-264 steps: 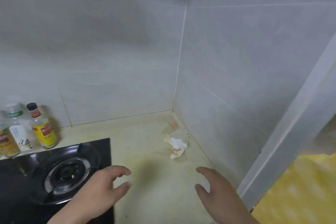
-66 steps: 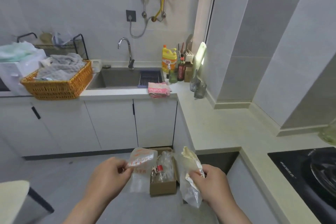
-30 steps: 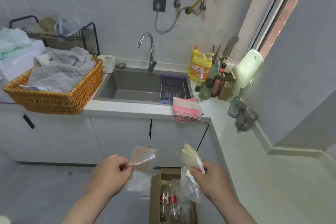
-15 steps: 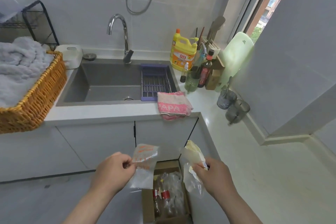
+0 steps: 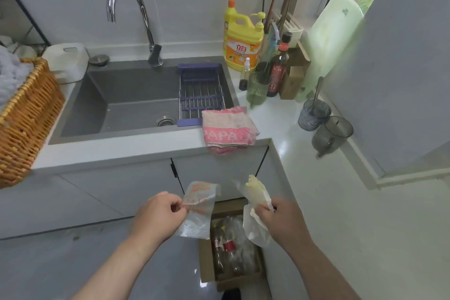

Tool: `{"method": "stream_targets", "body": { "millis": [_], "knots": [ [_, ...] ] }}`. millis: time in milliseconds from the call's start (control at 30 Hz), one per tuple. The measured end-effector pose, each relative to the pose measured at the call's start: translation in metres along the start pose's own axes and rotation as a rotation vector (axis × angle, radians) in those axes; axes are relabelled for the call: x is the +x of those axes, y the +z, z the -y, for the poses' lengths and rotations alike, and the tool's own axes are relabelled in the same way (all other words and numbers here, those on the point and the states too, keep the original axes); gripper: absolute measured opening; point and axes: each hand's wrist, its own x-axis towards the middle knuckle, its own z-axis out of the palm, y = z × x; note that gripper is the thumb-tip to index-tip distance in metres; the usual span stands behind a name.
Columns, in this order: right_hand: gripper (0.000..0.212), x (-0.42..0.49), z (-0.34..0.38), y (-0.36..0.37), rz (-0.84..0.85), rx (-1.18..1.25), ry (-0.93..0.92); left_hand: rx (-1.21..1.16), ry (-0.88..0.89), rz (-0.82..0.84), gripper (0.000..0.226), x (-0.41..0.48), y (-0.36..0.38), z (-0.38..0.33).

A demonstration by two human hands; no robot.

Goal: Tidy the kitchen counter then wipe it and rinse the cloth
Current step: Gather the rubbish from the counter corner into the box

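**Now holding two wrappers in front of the sink**

Nearest the camera, well in front of the sink (image 5: 121, 105) and lower than its rim, the left hand (image 5: 159, 217) is pinching a clear plastic wrapper with orange print (image 5: 198, 207) between the thumb and curled fingers. The wrapper is hanging down from that pinch. Level with it, further towards the sink's right end, the right hand (image 5: 282, 221) is gripping a crumpled pale wrapper (image 5: 257, 197). Its fingers are curling round the middle, so one end is sticking up and the other is drooping below the fist. The two hands are staying apart, neither wrapper touching the other.

Beneath them, on the floor in front of the sink's right end, a cardboard box (image 5: 207, 268) is standing open, with plastic bottles (image 5: 229, 246) lying inside.

Further off, the pink cloth (image 5: 227, 129) is lying folded on the counter (image 5: 121, 148) at the sink's near right corner, its lower edge drooping over the counter front. Just behind it, a purple rack (image 5: 201, 95) is sitting across the sink's right end.

At the sink's back rim the tap (image 5: 136, 14) is arching forward over the basin. Behind the sink's far right corner a yellow detergent bottle (image 5: 241, 44) is standing upright. To the right of the sink two grey glass cups (image 5: 332, 134) are standing on the counter, and to its left a wicker basket (image 5: 26, 117) is resting there.
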Motion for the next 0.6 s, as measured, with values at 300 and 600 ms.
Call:
{"method": "stream_targets", "body": {
  "millis": [300, 600],
  "knots": [
    [0.032, 0.052, -0.070, 0.061, 0.097, 0.011, 0.143, -0.081, -0.042, 0.139, 0.036, 0.040, 0.082, 0.016],
    [0.032, 0.096, -0.170, 0.155, 0.107, -0.019, 0.382, -0.141, -0.150, 0.341, 0.039, 0.085, 0.203, 0.069]
  ]
}}
